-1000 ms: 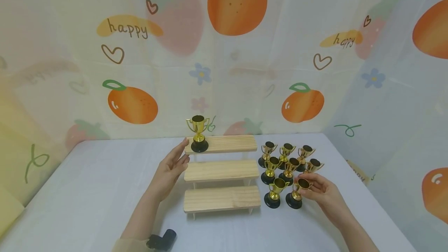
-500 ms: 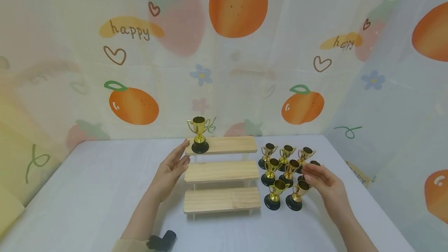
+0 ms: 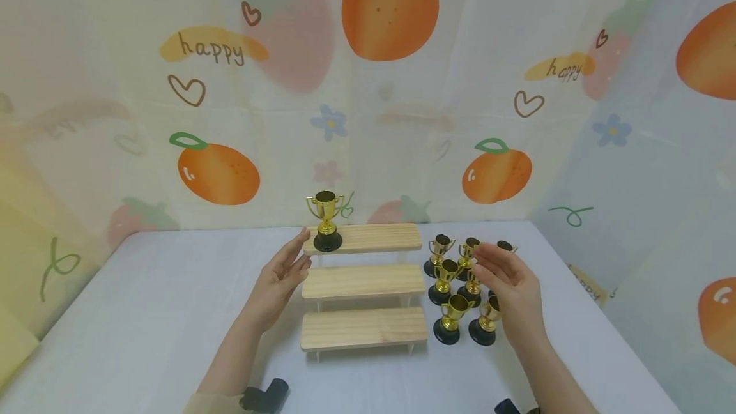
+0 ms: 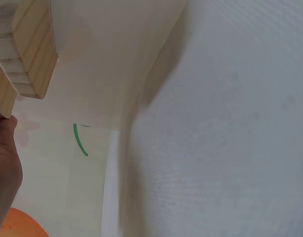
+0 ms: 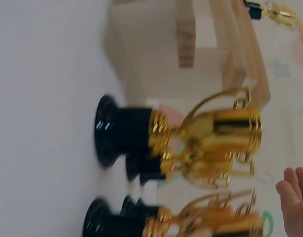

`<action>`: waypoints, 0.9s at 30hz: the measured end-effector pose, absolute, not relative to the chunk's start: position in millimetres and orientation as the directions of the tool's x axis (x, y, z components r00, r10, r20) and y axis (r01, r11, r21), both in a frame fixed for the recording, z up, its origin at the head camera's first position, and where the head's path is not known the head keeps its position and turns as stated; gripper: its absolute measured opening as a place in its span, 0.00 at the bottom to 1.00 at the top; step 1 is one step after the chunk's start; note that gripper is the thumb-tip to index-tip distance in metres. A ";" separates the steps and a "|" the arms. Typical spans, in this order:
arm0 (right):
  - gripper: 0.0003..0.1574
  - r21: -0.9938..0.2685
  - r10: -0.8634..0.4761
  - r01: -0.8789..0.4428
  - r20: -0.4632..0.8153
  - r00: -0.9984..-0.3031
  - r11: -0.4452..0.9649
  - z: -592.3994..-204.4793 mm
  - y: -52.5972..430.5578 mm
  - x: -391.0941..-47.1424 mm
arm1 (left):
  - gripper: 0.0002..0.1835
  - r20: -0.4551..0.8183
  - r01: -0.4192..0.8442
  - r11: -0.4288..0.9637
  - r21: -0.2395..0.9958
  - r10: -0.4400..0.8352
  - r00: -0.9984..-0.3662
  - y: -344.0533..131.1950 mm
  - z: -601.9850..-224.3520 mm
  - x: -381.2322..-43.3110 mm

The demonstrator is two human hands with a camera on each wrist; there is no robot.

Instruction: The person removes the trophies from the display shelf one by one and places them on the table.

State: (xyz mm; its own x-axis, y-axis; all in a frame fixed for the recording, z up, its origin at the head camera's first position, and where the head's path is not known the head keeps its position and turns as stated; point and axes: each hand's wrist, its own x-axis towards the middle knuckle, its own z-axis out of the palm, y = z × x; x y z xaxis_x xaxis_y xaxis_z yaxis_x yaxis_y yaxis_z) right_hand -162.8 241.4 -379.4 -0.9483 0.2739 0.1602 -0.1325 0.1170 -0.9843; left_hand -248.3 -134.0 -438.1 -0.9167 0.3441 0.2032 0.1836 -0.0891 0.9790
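Observation:
My left hand (image 3: 278, 286) rests its fairly straight fingertips on the left end of the top board (image 3: 379, 237) of a three-step wooden display stand (image 3: 362, 329). The left wrist view shows a finger (image 4: 5, 131) against that board's corner. A gold trophy cup (image 3: 326, 208) with a black base stands upright at the board's left end. To the right of the stand, several small gold trophies (image 3: 451, 315) stand grouped on the table. Over them hovers my right hand (image 3: 512, 292), fingers loosely bent, holding nothing visible; it partly hides the back-right trophies. Near the right wrist camera, a trophy (image 5: 129, 131) stands upright.
The stand's middle board (image 3: 362, 282) and bottom step carry nothing. A white cloth (image 3: 144, 331) covers the table, with a fruit-printed curtain (image 3: 402, 114) behind it. Dark wrist straps (image 3: 267, 395) sit at the lower edge of the head view.
My right hand has left the front-right trophy, risen and moved left and away over the group. That trophy stays where it was. My left hand keeps its place at the top board.

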 end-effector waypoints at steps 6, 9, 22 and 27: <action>0.29 -0.982 0.219 -0.185 0.188 -0.958 0.031 -363.3 208.5 -179.4 | 0.38 0.211 0.195 -0.080 0.977 0.350 -0.913 -133.0 -438.5 -248.9; 0.29 -0.971 0.158 -0.236 0.228 -0.961 -0.032 -353.7 191.3 -190.9 | 0.38 0.218 0.205 -0.076 0.976 0.348 -0.912 -133.2 -438.3 -249.1; 0.28 -0.944 -0.018 -0.293 0.299 -0.954 -0.152 -325.5 124.4 -227.7 | 0.38 0.194 0.179 -0.077 0.981 0.340 -0.920 -133.4 -438.2 -248.4; 0.28 -0.948 -0.056 -0.274 0.286 -0.956 -0.161 -321.1 105.7 -238.5 | 0.38 0.196 0.177 -0.085 0.981 0.341 -0.919 -133.5 -438.2 -249.2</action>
